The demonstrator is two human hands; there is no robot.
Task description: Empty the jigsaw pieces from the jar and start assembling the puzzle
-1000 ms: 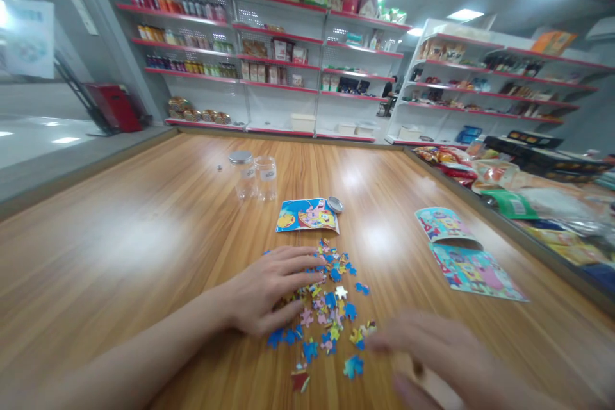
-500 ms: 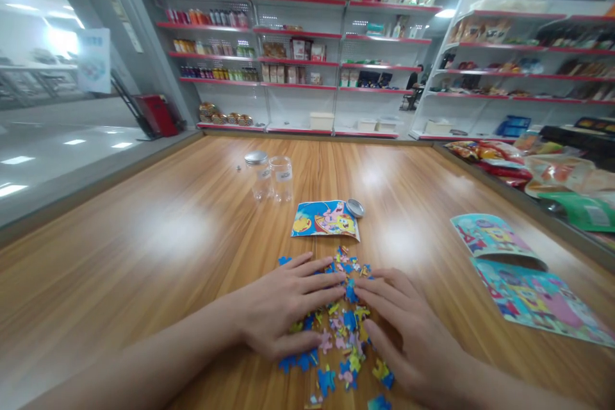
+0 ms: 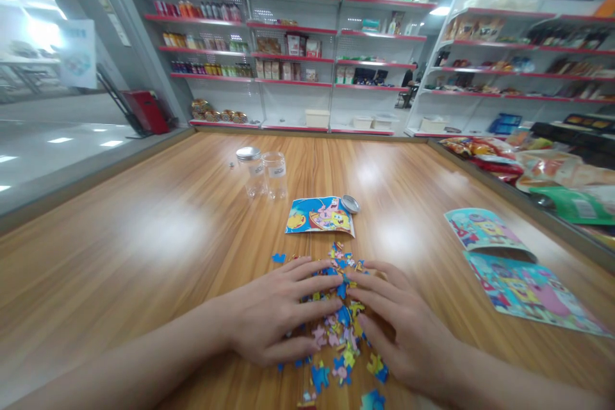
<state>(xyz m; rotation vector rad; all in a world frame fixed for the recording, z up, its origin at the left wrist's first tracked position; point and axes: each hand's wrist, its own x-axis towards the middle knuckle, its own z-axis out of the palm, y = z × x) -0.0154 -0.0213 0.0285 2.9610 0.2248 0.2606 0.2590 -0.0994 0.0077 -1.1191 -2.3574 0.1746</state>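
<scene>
A loose heap of small jigsaw puzzle pieces [image 3: 332,336], mostly blue, yellow and pink, lies on the wooden table [image 3: 158,224]. My left hand [image 3: 281,311] rests flat over the heap's left side, fingers stretched out and covering some pieces. From the right, my right hand [image 3: 401,317] touches the pieces with its fingertips, its fingers spread and slightly bent. Just beyond the heap is a cartoon picture sheet [image 3: 319,215], with a round metal lid [image 3: 350,204] on its right corner.
Two clear jars stand farther back: a lidded jar [image 3: 252,173] and an uncovered jar [image 3: 275,176]. At right lie a curled cartoon sheet [image 3: 487,230] and a flatter sheet [image 3: 533,291]. Snack bags [image 3: 552,173] line the right edge; stocked shelves [image 3: 288,29] stand behind.
The view has shifted slightly. My left fingers have spread wider over the pieces, and a few pieces under and between my hands have moved a little.
</scene>
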